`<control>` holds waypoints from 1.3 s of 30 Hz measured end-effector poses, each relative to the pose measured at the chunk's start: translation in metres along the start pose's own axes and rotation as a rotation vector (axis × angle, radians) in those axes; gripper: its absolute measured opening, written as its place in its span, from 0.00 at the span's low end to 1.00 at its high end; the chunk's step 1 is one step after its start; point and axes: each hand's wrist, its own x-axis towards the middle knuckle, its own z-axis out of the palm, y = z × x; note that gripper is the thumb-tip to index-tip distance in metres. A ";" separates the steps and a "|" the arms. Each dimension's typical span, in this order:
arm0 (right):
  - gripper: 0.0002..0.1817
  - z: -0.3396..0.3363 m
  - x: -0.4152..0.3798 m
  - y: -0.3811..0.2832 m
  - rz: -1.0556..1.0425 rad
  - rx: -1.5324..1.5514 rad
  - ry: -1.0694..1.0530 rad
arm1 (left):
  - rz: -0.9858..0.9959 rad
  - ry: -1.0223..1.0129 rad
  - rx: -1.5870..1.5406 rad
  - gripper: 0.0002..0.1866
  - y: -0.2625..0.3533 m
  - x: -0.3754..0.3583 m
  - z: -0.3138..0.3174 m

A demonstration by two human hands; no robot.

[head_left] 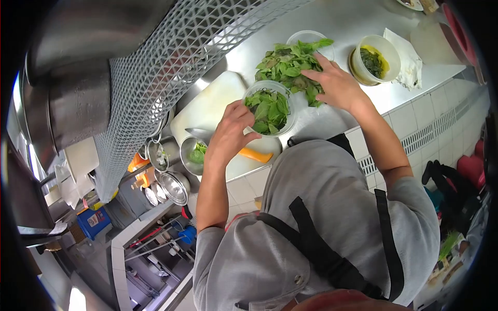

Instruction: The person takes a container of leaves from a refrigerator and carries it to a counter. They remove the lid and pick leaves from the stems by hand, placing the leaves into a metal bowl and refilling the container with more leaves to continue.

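My left hand point(232, 130) grips the left side of a clear plastic tub point(290, 120) filled with green leaves point(271, 110), fingers at its rim and thumb along its near side. Over a loose pile of leafy herbs point(285, 67), my right hand point(336, 83) has its fingers spread, the fingertips at the pile's right edge. A knife with an orange handle point(257, 155) lies on the white cutting board point(207, 106), partly hidden behind my left hand and the tub. Left of that hand sits a metal bowl point(188, 165) with some green leaves inside.
A round clear lid point(307, 36) lies behind the herb pile. To the right stand a tub of dark leaves in yellow liquid point(374, 61) and a crumpled white paper point(410, 62). A metal mesh shelf point(150, 78) with large pots overhangs the left side.
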 end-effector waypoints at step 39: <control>0.29 0.031 0.013 -0.066 -0.284 0.171 0.012 | 0.134 0.238 0.056 0.17 -0.013 -0.008 0.020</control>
